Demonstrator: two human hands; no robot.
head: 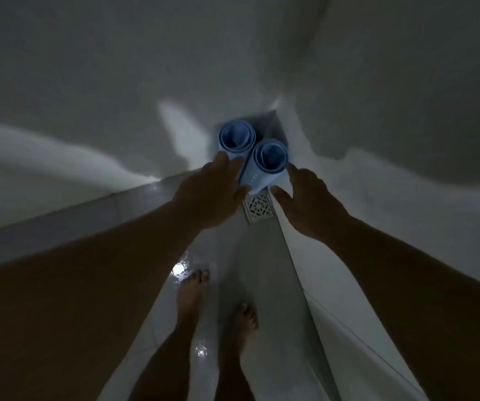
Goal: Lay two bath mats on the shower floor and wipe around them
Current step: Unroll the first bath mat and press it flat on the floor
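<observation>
Two light blue bath mats stand rolled up on end in the far corner of the shower, one at the left (236,137) and one at the right (270,157), touching each other. My left hand (214,192) reaches out with its fingers spread, the fingertips against the lower side of the rolls. My right hand (308,198) is open just right of the right roll, index finger near its edge, gripping nothing. The scene is dim.
A square patterned metal floor drain (258,209) lies just below the rolls. The wet tiled floor (261,270) glints with light. My bare feet, left (192,293) and right (244,319), stand on it. White walls (88,82) close in on the left, back and right.
</observation>
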